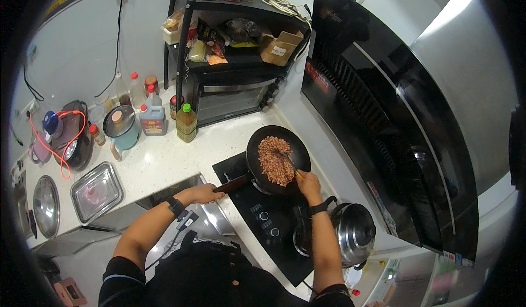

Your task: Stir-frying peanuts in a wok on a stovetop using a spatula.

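A dark frying pan (255,142) sits on the far burner of a black glass gas hob (250,208). Spread across the pan's bottom is a heap of peanuts (273,161), or similar reddish-brown nuts. My left hand (204,194) grips the end of the pan's brown handle (234,184). In my right hand (308,185) is a utensil with a yellowish handle (298,174); its head rests among the nuts and is partly buried, so its kind is hard to tell.
To the right stands a lidded steel pot (355,233) on the near burner. A range hood (370,113) slants along the right wall. Beyond the pan are a toaster oven (234,99) and an oil bottle (186,124). A metal tray (97,192) and a pot lid (46,206) lie leftward.
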Action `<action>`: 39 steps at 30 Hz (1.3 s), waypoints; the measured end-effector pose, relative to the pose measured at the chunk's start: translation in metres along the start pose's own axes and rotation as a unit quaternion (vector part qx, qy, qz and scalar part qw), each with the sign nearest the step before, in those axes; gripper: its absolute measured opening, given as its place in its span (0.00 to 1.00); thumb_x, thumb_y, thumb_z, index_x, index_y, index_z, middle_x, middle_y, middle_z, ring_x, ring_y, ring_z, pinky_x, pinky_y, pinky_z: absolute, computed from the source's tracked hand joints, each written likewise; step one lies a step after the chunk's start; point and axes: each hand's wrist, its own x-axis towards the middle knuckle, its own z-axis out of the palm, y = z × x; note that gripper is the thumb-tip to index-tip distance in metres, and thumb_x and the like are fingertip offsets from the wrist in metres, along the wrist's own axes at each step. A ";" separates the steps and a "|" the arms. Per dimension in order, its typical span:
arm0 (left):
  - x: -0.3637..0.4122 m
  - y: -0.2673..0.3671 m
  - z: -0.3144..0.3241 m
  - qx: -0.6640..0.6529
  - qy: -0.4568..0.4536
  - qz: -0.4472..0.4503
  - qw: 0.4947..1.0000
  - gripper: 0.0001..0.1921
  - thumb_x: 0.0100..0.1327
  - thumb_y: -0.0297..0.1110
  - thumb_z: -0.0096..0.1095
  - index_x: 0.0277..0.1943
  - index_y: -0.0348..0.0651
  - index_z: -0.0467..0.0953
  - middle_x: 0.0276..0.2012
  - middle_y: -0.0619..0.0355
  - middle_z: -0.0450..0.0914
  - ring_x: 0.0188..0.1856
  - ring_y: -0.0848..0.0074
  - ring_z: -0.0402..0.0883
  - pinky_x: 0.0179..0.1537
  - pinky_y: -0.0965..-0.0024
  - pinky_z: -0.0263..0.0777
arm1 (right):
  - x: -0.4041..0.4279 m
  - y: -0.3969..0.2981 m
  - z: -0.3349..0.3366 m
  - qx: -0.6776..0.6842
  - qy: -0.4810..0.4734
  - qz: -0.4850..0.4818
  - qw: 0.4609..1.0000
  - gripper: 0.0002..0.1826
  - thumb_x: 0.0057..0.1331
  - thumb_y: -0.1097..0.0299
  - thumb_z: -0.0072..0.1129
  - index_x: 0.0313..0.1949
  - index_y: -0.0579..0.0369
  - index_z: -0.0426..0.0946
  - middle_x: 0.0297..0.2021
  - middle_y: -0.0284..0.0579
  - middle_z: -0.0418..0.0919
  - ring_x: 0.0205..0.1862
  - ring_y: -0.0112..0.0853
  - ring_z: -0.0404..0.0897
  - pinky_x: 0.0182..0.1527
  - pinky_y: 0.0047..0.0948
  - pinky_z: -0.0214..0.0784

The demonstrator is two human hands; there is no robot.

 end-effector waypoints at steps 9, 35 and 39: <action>-0.003 -0.003 0.001 0.023 0.021 -0.004 1.000 0.29 0.62 0.59 0.55 0.32 0.33 0.77 0.21 0.58 0.74 0.20 0.76 0.70 0.21 0.70 0.64 | -0.044 0.009 -0.133 -0.089 -0.159 -0.045 0.982 0.15 0.56 0.58 0.64 0.44 0.42 0.83 0.36 0.49 0.82 0.39 0.45 0.81 0.44 0.36 0.73; 0.013 -0.016 0.009 0.034 0.019 0.024 0.999 0.30 0.62 0.60 0.55 0.26 0.34 0.76 0.16 0.58 0.72 0.14 0.76 0.68 0.17 0.70 0.61 | -0.014 0.011 -0.024 0.043 -0.077 -0.111 0.990 0.17 0.58 0.61 0.64 0.46 0.49 0.81 0.36 0.56 0.81 0.39 0.45 0.82 0.43 0.37 0.73; 0.008 -0.016 0.006 0.026 0.017 -0.009 0.999 0.26 0.62 0.57 0.57 0.29 0.38 0.76 0.18 0.63 0.70 0.16 0.81 0.65 0.17 0.75 0.58 | -0.049 -0.003 -0.116 0.013 -0.170 -0.034 0.985 0.17 0.58 0.61 0.64 0.47 0.49 0.81 0.34 0.53 0.83 0.34 0.36 0.82 0.41 0.31 0.72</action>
